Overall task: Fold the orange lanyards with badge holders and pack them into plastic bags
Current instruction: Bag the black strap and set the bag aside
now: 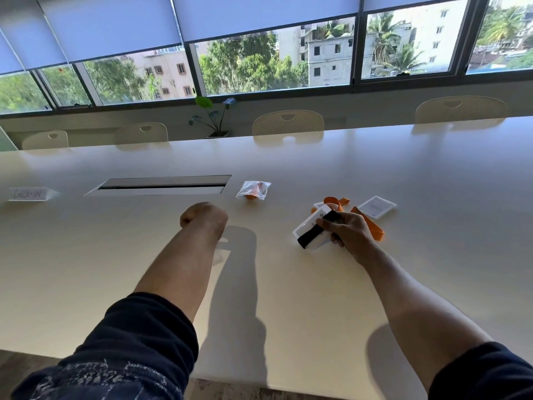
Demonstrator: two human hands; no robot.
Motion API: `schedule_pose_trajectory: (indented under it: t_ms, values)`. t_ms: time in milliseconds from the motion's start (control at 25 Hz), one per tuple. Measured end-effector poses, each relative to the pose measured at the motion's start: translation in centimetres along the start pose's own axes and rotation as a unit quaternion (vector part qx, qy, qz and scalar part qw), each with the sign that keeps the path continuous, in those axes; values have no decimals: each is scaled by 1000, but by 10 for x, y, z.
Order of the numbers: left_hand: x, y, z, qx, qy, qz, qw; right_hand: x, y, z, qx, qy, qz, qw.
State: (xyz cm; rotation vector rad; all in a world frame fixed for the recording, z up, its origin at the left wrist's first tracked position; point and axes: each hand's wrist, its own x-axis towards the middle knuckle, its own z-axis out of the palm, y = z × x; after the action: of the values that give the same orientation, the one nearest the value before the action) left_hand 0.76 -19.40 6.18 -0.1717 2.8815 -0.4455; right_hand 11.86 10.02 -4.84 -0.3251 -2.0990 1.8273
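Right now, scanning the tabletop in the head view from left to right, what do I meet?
Name card → cable hatch → left hand → packed plastic bag → right hand holding a badge holder → loose badge holder.

Head view, downward over table (288, 284)

Left hand (204, 217) curled in a loose fist, arm outstretched, right hand (347, 230) with fingers (324, 223) clamped around something

Loose orange lanyards (372, 223), one bagged (253, 190)
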Motion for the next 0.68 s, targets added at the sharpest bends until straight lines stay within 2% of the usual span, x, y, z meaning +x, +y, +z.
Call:
schedule_pose_trajectory:
  t_ms: [40,120,200,240,320,440,680]
  values:
    - [-7,6,-7,55,-5,58,997,0,0,0,-1,2,-1,1000]
    - [-14,18,-11,54,-44,124,990,0,1,0,2,8,4,1000]
    - [-16,29,-12,-76,-113,164,977,1,1,-1,12,13,13,1000]
    - [-16,36,-12,-166,-159,160,960,1,1,-1,15,16,16,1000]
    - [-19,46,-9,-271,-212,160,925,0,1,-1,19,22,15,999]
    - [-19,58,-3,-354,-258,145,887,-1,0,-1,18,34,11,999]
    - [-15,67,13,-524,-321,144,775,-2,0,-4,49,46,8,998]
